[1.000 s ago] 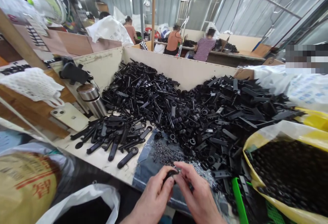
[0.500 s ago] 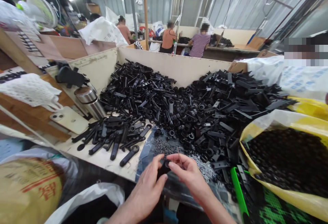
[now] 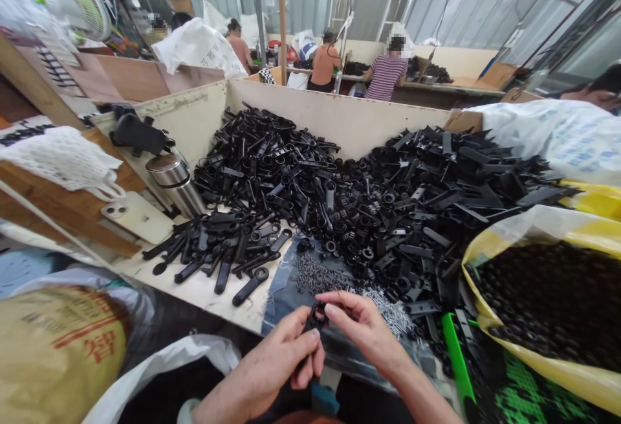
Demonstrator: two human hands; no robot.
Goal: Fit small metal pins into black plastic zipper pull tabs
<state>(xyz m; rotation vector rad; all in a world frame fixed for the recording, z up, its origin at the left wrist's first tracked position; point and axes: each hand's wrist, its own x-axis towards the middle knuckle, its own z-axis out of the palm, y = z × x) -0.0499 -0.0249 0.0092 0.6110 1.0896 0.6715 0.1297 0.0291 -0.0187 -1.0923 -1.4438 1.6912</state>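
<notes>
My left hand point(image 3: 286, 356) is wrapped round a black plastic part point(image 3: 316, 315) with a round end, held low over the front of the bench. My right hand point(image 3: 356, 323) meets it from the right, thumb and index finger at the round end. What the right fingertips pinch there is too small to make out. Just beyond the hands lie a patch of small dark screws point(image 3: 317, 274) and a patch of shiny silver pins point(image 3: 388, 311) on a dark blue cloth point(image 3: 281, 281). Several black handle-like parts point(image 3: 251, 287) lie to the left.
Heaps of black parts point(image 3: 272, 165) fill the boxed bench. A steel flask point(image 3: 174, 184) and a phone point(image 3: 138, 217) stand at left. On the right are a yellow sack point(image 3: 548, 353) of small black pieces and a green tray point(image 3: 457, 356). Several people work behind.
The left hand has turned, its fingers now curling under the black part. The right fingers stay at its round end. The camera view has shifted slightly.
</notes>
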